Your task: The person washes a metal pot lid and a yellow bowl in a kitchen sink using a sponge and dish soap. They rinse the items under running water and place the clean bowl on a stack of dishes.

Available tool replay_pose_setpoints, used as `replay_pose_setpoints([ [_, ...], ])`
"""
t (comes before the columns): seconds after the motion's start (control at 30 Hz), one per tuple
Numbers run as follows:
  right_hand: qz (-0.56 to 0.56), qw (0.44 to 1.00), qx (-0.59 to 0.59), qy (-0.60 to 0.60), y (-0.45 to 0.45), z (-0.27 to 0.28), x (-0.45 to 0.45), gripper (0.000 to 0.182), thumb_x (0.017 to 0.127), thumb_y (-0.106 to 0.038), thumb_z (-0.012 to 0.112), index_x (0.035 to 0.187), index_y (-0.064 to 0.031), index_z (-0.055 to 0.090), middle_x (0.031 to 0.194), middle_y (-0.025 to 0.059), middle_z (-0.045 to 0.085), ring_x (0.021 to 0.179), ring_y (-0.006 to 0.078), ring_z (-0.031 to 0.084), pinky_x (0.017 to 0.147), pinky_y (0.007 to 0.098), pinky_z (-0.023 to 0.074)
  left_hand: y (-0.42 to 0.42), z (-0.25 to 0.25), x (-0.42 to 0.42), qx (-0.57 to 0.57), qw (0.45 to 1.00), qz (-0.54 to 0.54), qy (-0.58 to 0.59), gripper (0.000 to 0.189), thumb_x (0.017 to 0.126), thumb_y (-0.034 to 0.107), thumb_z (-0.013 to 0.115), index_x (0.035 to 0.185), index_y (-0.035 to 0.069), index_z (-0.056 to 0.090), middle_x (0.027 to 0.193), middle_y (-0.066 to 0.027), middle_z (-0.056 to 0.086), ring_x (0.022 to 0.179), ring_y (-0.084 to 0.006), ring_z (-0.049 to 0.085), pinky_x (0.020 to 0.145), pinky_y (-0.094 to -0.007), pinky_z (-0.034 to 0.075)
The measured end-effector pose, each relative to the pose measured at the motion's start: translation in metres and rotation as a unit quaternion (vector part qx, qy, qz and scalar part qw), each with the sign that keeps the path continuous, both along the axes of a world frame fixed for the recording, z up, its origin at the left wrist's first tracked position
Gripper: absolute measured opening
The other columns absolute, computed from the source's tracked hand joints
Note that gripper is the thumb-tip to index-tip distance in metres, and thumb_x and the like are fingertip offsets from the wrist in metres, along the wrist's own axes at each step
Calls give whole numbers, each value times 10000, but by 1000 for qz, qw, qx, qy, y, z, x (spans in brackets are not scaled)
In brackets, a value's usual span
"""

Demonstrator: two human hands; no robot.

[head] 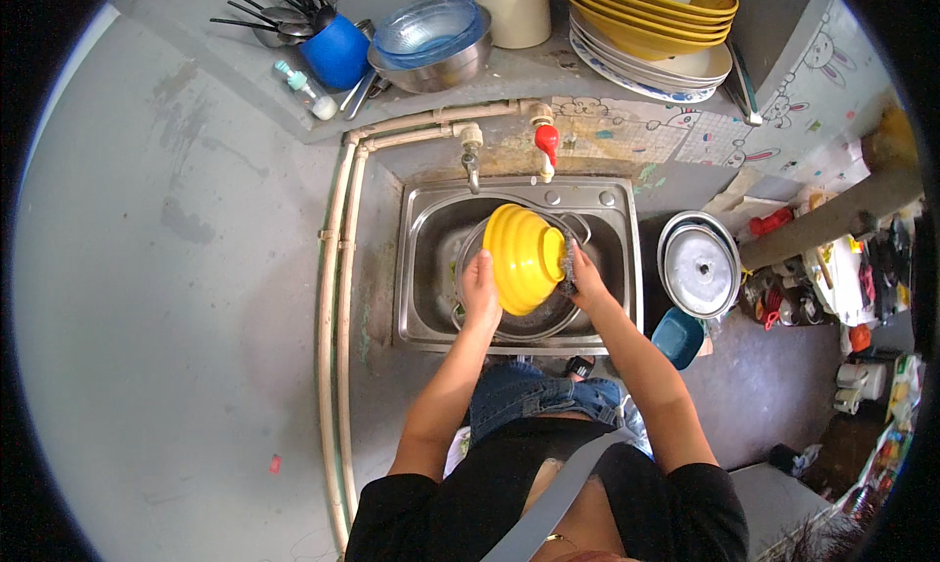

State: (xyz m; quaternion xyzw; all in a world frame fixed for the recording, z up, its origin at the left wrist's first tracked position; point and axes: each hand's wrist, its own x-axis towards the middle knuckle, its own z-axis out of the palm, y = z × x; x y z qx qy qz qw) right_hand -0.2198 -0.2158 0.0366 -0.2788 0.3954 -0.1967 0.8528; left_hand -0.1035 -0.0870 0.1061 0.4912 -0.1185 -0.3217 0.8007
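A yellow ribbed bowl (pixel 523 261) is tilted on its side above the sink, its foot turned to the right. My left hand (pixel 482 290) grips it by the rim, with the thumb on the outer wall. In my right hand (pixel 587 277) is a grey metal scouring pad (pixel 568 267), pressed against the bowl's foot. Below the bowl, a large metal pot (pixel 540 328) with a loop handle stands in the stainless steel sink (pixel 426 283). Bits of green show beside the pot at the left.
Two taps, one metal (pixel 471 169) and one with a red handle (pixel 546 142), reach over the sink's back edge. A shelf above holds stacked yellow bowls (pixel 646 29), glass bowls (pixel 429 29) and a blue utensil cup (pixel 334 52). Lidded pot (pixel 701 268) and teal basin (pixel 677 338) stand right.
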Motion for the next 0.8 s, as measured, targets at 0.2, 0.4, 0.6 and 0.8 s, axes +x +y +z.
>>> replay_pose_setpoints([
  [0.2, -87, 970, -195, 120, 24, -9, 15, 559, 859, -374, 522, 1218, 36, 394, 1159, 160, 491, 1073, 231, 469, 910, 312, 358, -9, -15, -23, -27, 996, -49, 77, 341, 931, 260, 389, 1103, -27, 457, 1082, -117, 545, 958, -198, 549, 855, -328, 427],
  [0.4, -72, 796, -541, 262, 45, 25, 20, 598, 771, -282, 632, 1238, -24, 361, 1126, 237, 412, 1029, 382, 415, 889, 401, 345, -11, -42, -25, 40, 997, -72, 9, 316, 942, 238, 361, 1098, -16, 466, 1024, -80, 552, 938, -146, 538, 814, -283, 428],
  [0.6, -46, 783, -575, 230, 19, 57, 29, 450, 704, -246, 690, 1089, -88, 520, 993, 168, 517, 940, 342, 485, 833, 400, 384, -4, -17, -32, 46, 996, -63, 49, 290, 944, 217, 363, 1073, -14, 481, 968, -56, 548, 841, -131, 531, 765, -292, 433],
  [0.8, -39, 770, -610, 181, 24, 56, 13, 419, 690, -156, 687, 1069, -67, 532, 985, 146, 522, 952, 329, 488, 833, 377, 397, 1, -20, -16, -54, 991, 0, 122, 251, 922, 158, 405, 1070, -30, 479, 1036, -120, 560, 946, -216, 558, 844, -351, 446],
])
